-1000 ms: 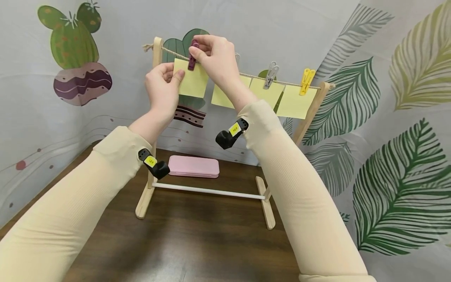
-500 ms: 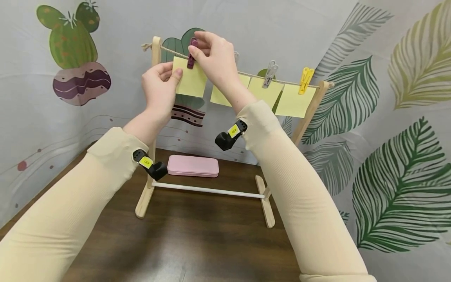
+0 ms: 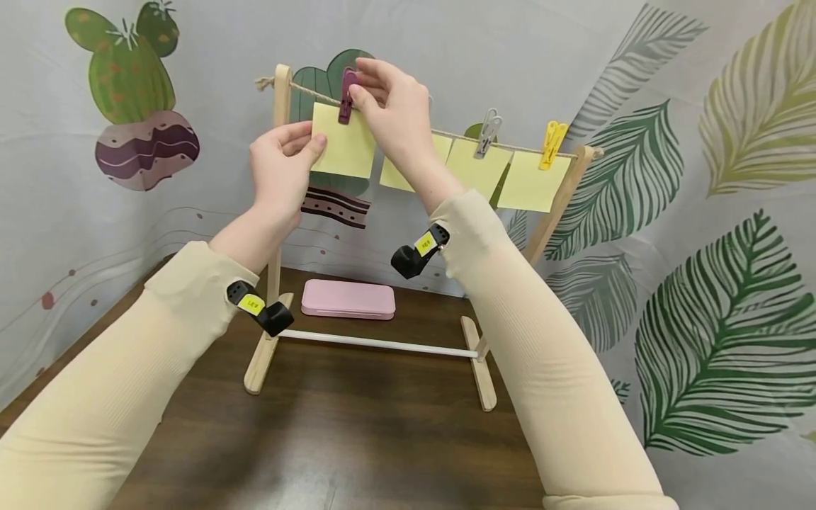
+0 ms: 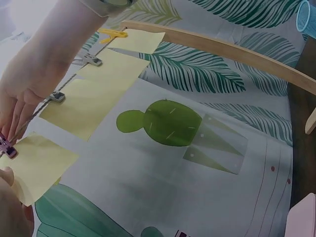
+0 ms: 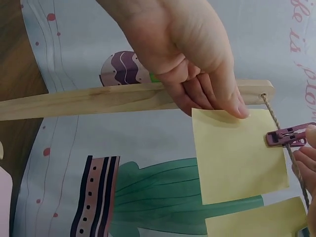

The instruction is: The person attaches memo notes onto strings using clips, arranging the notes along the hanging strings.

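In the head view my left hand is at the left edge of a yellow sticky note, thumb in front and fingers behind, pinching it lightly. A purple clothespin clips that note's top to a twine line. My right hand is at the clothespin's upper end, its thumb against the right side; the fingertips behind are partly hidden. From the right wrist view, the thumb of my left hand overlaps the edge of the sticky note, and the purple clothespin sits across the twine.
More notes hang rightward, one under a grey clothespin, another under a yellow clothespin. My right forearm covers part of one note. A wooden frame with a white crossbar carries the line. Behind it lies a pink case.
My left hand has shifted a little left and down along the note's edge. The right hand has slid slightly right, baring more of the purple clothespin, which stays on the line.
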Motion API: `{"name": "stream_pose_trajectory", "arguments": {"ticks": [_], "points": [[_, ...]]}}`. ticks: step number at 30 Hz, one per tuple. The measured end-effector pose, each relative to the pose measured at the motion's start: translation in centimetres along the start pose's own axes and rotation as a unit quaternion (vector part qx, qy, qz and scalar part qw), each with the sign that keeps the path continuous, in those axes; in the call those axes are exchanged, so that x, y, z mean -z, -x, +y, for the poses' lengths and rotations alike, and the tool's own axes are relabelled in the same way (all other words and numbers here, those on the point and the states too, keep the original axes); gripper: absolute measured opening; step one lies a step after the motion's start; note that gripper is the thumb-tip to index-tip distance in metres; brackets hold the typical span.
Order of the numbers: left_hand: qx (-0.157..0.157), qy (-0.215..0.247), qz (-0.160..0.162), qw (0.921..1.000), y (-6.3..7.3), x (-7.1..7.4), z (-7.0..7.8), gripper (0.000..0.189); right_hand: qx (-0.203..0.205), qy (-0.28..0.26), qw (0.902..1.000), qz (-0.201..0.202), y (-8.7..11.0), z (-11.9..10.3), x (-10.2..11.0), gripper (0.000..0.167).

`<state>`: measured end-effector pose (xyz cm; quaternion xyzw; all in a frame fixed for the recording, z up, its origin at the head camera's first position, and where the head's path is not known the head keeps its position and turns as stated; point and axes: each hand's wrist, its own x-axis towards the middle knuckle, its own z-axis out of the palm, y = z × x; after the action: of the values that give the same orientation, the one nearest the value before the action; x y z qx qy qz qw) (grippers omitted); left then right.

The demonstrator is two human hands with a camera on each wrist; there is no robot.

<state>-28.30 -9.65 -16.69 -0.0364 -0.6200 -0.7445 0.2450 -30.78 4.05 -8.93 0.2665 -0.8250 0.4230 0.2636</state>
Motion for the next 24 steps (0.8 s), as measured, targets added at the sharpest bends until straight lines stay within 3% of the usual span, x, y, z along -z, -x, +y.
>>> {"name": "stream_pose_trajectory", "arguments": {"ticks": [14,24], "points": [[0.001,0.014,0.000,0.9999,0.8,0.6,-1.0,0.035,0.030,-0.081,0.9952,0.046,1.4,-0.1,0.3,0.036],[0.007,0.068,0.000,0.9977,1.4,1.2,-2.5,0.033,0.026,-0.137,0.9878,0.071,3.7,1.5,0.7,0.034]]}}
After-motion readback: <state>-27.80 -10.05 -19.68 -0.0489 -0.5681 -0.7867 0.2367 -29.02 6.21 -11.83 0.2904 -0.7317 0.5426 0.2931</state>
